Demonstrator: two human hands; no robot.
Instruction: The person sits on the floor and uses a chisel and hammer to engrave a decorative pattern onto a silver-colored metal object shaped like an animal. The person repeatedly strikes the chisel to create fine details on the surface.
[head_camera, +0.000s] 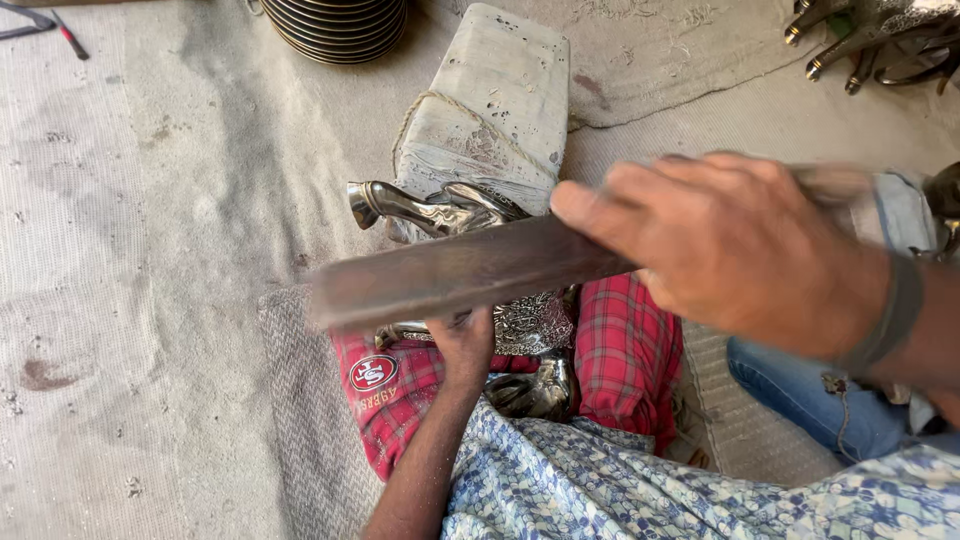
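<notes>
Your right hand (735, 250) is clenched around one end of a long flat metal file (465, 272), fingers wrapped over the top; the file is blurred and runs leftward across the work, its far end reaching past the horse's head. Under the file sits a silvery metal horse figure (440, 210), its head and muzzle pointing left, its ornate body partly hidden beneath the blade. Your left hand (462, 345) comes up from below and presses against the figure's embossed lower part (535, 322), just under the file; you cannot tell from here whether those fingers are closed round it or only braced on it.

The figure rests against a pale block wrapped in cloth and tied with cord (495, 110), which stands on the worn grey mat (150, 250) covering the floor. A red checked cloth (625, 350) lies over your lap beneath the figure. A stack of dark metal plates (335, 28) stands at the mat's far edge, and more brass-coloured metal pieces (870, 40) lie at the far right corner.
</notes>
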